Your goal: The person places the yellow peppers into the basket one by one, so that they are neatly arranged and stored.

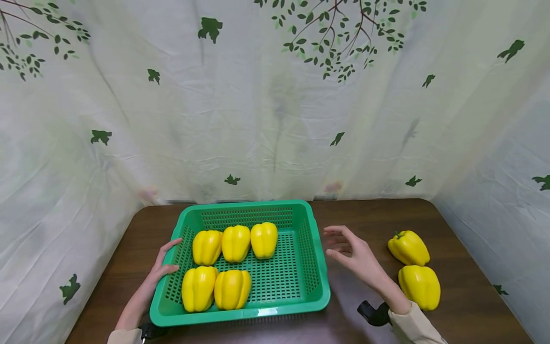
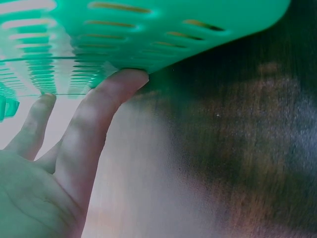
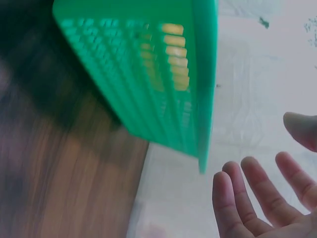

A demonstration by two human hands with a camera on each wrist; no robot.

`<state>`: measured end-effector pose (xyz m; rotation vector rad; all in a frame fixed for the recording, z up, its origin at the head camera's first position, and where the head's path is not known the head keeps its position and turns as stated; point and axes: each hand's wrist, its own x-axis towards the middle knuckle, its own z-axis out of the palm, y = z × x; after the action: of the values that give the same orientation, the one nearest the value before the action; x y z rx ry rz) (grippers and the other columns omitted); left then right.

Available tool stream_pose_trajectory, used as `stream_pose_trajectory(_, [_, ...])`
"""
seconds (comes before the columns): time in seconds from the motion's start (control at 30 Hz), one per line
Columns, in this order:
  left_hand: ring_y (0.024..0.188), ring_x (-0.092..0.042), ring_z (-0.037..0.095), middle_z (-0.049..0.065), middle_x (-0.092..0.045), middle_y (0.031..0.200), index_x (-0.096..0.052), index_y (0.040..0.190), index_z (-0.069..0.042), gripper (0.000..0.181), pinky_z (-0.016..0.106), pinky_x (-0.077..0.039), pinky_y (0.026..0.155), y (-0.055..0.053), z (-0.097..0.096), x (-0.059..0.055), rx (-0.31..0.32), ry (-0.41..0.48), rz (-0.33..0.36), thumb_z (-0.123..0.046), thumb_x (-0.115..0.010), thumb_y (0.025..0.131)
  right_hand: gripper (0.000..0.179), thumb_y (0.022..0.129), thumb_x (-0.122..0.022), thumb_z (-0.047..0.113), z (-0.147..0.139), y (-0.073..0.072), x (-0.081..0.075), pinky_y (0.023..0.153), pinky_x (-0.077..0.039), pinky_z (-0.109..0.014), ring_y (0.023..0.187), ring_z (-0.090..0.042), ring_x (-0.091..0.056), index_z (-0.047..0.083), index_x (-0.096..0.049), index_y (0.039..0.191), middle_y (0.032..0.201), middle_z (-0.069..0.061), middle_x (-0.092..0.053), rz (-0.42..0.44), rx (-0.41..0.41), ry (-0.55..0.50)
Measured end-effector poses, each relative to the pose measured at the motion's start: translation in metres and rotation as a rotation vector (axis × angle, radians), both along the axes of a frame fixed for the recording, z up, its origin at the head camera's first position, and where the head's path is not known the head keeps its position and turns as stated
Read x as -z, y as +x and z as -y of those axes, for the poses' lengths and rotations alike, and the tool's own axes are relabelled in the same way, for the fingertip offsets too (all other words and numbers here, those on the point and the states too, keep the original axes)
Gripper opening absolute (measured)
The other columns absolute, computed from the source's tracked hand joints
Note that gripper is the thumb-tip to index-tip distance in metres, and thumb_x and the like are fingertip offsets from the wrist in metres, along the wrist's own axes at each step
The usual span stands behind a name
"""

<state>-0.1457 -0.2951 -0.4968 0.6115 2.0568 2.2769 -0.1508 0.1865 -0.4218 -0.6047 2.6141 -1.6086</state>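
Observation:
A green slotted plastic basket (image 1: 245, 314) holds several yellow bell peppers (image 1: 232, 289) in two rows, with its right part bare. My left hand (image 1: 161, 267) is at the basket's left side, thumb and fingers apart. In the left wrist view, the fingers (image 2: 81, 134) look fairly straight, their tips against the slotted wall. My right hand (image 1: 354, 255) hovers to the right of the basket, clear of its rim, with the fingers loosely bent and nothing in them. Two more yellow bell peppers (image 1: 419, 286) lie on the table beyond the right wrist.
The dark brown wooden table (image 1: 468, 306) carries the basket. Pale cloth (image 1: 258, 119) printed with green leaves hangs behind the table and along both sides. A black wrist camera (image 1: 373, 313) sits at the right wrist, close to the nearer loose pepper.

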Motion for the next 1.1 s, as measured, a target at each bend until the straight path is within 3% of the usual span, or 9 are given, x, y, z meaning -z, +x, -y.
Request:
stream_pose_trajectory(0.1, [0.11,-0.052,0.004,-0.011,-0.039,0.133,-0.036,0.144,-0.023,0.064,0.022,-0.048,0.083,0.001,0.001,0.0,0.007,-0.004,0.007,0.01,-0.033,0.089,0.043,0.091,-0.066,0.014,-0.012,-0.002,0.0,0.087,-0.049,-0.035,0.107,-0.025,-0.058,0.016,-0.049,0.131,0.125,-0.006,-0.056,-0.025,0.005,0.026])
stream_pose_trajectory(0.2, [0.111,-0.052,0.005,-0.009,-0.041,0.134,-0.039,0.143,-0.02,0.066,0.022,-0.047,0.084,-0.001,0.0,0.001,0.003,0.02,-0.033,0.014,-0.033,0.087,0.044,0.09,-0.066,0.012,-0.025,-0.004,0.001,0.086,-0.05,-0.034,0.105,-0.024,-0.058,0.012,-0.049,0.131,0.124,-0.008,-0.056,-0.049,0.009,0.057])
stream_pose_trajectory(0.3, [0.11,-0.052,0.005,-0.009,-0.039,0.134,-0.038,0.143,-0.022,0.064,0.022,-0.048,0.083,0.001,0.001,0.0,-0.005,0.01,0.008,0.011,-0.034,0.089,0.045,0.09,-0.066,0.011,-0.038,-0.006,0.001,0.085,-0.05,-0.032,0.104,-0.026,-0.059,0.009,-0.049,0.131,0.124,-0.01,-0.056,-0.056,0.023,0.093])
stream_pose_trajectory(0.43, [0.11,-0.052,0.004,-0.007,-0.032,0.135,-0.032,0.144,-0.024,0.059,0.024,-0.049,0.083,0.004,0.001,-0.004,-0.029,-0.045,0.119,0.004,-0.036,0.093,0.045,0.09,-0.066,0.011,-0.055,-0.006,0.0,0.084,-0.05,-0.029,0.105,-0.034,-0.057,0.006,-0.048,0.131,0.124,-0.013,-0.055,-0.028,0.044,0.114])
stream_pose_trajectory(0.67, [0.111,-0.05,0.002,0.0,-0.023,0.138,-0.027,0.146,-0.023,0.057,0.026,-0.049,0.084,0.008,0.0,-0.007,-0.05,-0.105,0.184,0.0,-0.036,0.095,0.046,0.09,-0.066,0.013,-0.08,-0.003,0.002,0.081,-0.05,-0.026,0.103,-0.034,-0.058,0.007,-0.048,0.132,0.124,-0.014,-0.055,-0.017,0.08,0.129])
stream_pose_trajectory(0.8, [0.11,-0.049,0.003,0.009,-0.013,0.143,-0.023,0.146,-0.026,0.056,0.027,-0.049,0.083,0.009,-0.001,-0.01,-0.074,-0.159,0.244,-0.005,-0.037,0.096,0.046,0.091,-0.066,0.014,-0.092,-0.003,0.005,0.08,-0.05,-0.027,0.102,-0.036,-0.058,0.006,-0.047,0.132,0.122,-0.015,-0.056,-0.014,0.1,0.153])
stream_pose_trajectory(1.0, [0.116,-0.04,0.024,0.019,-0.002,0.15,-0.016,0.147,-0.032,0.056,0.033,-0.048,0.083,0.01,0.0,-0.014,-0.103,-0.254,0.349,-0.014,-0.037,0.098,0.046,0.091,-0.066,0.014,-0.106,-0.004,0.008,0.083,-0.049,-0.027,0.102,-0.026,-0.058,0.006,-0.047,0.131,0.122,-0.014,-0.056,0.003,0.128,0.22])
stream_pose_trajectory(1.1, [0.119,-0.036,0.034,0.019,-0.002,0.151,-0.016,0.147,-0.031,0.056,0.034,-0.048,0.084,0.01,0.0,-0.015,-0.106,-0.255,0.365,-0.015,-0.037,0.098,0.045,0.091,-0.066,0.015,-0.113,-0.004,0.009,0.084,-0.049,-0.036,0.103,-0.028,-0.057,0.006,-0.047,0.131,0.123,-0.016,-0.054,0.02,0.14,0.243])
